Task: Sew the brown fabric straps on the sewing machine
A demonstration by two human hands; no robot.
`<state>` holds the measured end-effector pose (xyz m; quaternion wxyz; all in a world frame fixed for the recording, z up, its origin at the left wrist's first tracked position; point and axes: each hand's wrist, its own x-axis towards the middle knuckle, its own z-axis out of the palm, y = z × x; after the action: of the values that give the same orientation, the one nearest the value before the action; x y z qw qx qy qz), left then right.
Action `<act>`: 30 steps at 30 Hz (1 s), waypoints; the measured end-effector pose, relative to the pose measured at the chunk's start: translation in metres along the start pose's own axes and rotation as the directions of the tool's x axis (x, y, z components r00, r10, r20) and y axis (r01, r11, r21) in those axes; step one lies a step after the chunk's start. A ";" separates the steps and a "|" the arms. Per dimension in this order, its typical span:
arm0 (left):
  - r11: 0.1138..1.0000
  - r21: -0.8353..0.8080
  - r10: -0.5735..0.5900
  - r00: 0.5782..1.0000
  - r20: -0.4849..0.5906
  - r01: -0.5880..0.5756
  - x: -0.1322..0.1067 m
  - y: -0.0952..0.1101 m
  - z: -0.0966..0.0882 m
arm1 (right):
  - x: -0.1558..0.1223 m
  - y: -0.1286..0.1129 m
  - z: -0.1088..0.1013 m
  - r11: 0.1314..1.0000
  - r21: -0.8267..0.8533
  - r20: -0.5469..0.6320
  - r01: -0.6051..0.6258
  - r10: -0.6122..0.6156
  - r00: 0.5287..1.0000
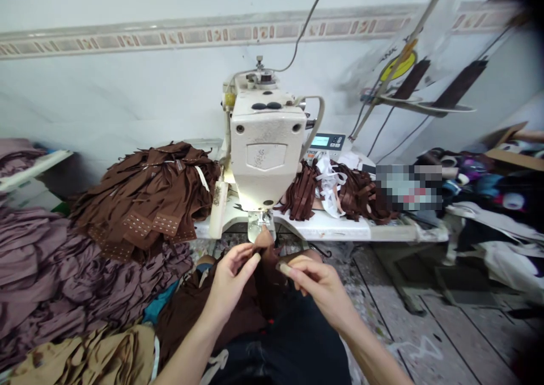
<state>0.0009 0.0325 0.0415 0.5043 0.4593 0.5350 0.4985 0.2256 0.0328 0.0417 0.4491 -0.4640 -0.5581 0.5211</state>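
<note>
My left hand pinches the edge of a brown garment between thumb and fingers, just in front of the sewing machine. One narrow end of the brown cloth reaches up to the presser foot; the rest hangs down over my lap. To the right of the cloth, my right hand is closed in a pinch, thumb against fingertips. A small dark bit shows at its tips, too small to name.
A heap of brown garments with metal eyelets lies left of the machine. Mauve cloth and tan cloth are piled lower left. Brown straps and white ribbon lie right, near a control panel. Thread cones stand above.
</note>
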 end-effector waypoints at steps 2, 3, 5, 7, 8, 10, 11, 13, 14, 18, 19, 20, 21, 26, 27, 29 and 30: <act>0.995 -0.064 -0.066 0.991 0.116 0.074 0.003 0.013 0.008 | 0.009 -0.013 -0.009 0.998 -0.059 0.007 0.032 -0.032 0.999; 0.990 -0.091 -0.092 0.983 0.158 0.107 0.004 0.020 0.011 | 0.013 -0.019 -0.012 0.996 -0.079 0.019 0.048 -0.046 0.999; 0.980 -0.125 -0.127 0.970 0.208 0.155 0.005 0.032 0.014 | 0.021 -0.029 -0.018 0.992 -0.099 0.045 0.076 -0.072 0.996; 0.981 -0.093 -0.149 0.967 0.207 0.171 0.011 0.043 0.010 | 0.028 -0.036 -0.021 0.990 -0.110 0.064 0.093 -0.087 0.994; 0.986 -0.045 -0.148 0.969 0.197 0.160 0.015 0.048 0.006 | 0.032 -0.039 -0.022 0.987 -0.121 0.067 0.102 -0.095 0.993; 0.991 0.085 -0.116 0.978 0.176 0.102 0.026 0.059 -0.004 | 0.040 -0.044 -0.024 0.979 -0.158 0.061 0.127 -0.118 0.991; 0.986 0.156 -0.087 0.981 0.175 0.059 0.032 0.065 -0.009 | 0.043 -0.045 -0.024 0.972 -0.185 0.059 0.143 -0.134 0.989; 0.960 0.276 -0.016 0.983 0.184 -0.036 0.042 0.075 -0.018 | 0.050 -0.047 -0.022 0.955 -0.235 0.059 0.181 -0.172 0.983; 0.945 0.318 0.022 0.983 0.183 -0.081 0.046 0.080 -0.021 | 0.053 -0.048 -0.020 0.947 -0.253 0.062 0.199 -0.190 0.980; 0.931 0.327 0.077 0.963 0.259 -0.163 0.058 0.091 -0.020 | 0.058 -0.047 -0.011 0.927 -0.279 0.059 0.251 -0.245 0.968; 0.938 0.309 0.063 0.953 0.298 -0.158 0.059 0.092 -0.018 | 0.058 -0.047 -0.008 0.925 -0.284 0.053 0.253 -0.248 0.967; 0.945 0.292 0.045 0.943 0.329 -0.147 0.061 0.092 -0.015 | 0.058 -0.046 -0.006 0.924 -0.288 0.044 0.252 -0.250 0.967; 0.951 0.281 0.028 0.937 0.347 -0.132 0.061 0.093 -0.013 | 0.058 -0.045 -0.004 0.922 -0.294 0.032 0.251 -0.253 0.967; 0.952 0.292 0.008 0.959 0.282 -0.093 0.050 0.091 -0.006 | 0.054 -0.041 0.003 0.906 -0.325 -0.063 0.272 -0.308 0.949; 0.948 0.301 0.030 0.968 0.248 -0.107 0.045 0.089 -0.006 | 0.053 -0.041 0.004 0.904 -0.327 -0.077 0.276 -0.316 0.945; 0.940 0.314 0.078 0.982 0.173 -0.130 0.034 0.083 -0.006 | 0.051 -0.042 0.006 0.899 -0.329 -0.080 0.288 -0.330 0.940; 0.941 0.314 0.087 0.986 0.141 -0.128 0.029 0.078 -0.006 | 0.050 -0.043 0.006 0.894 -0.333 -0.067 0.300 -0.340 0.938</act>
<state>-0.0084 0.0668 0.1173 0.4270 0.5942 0.5507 0.4017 0.2094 0.0802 0.0853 0.4821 -0.4631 -0.6744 0.3136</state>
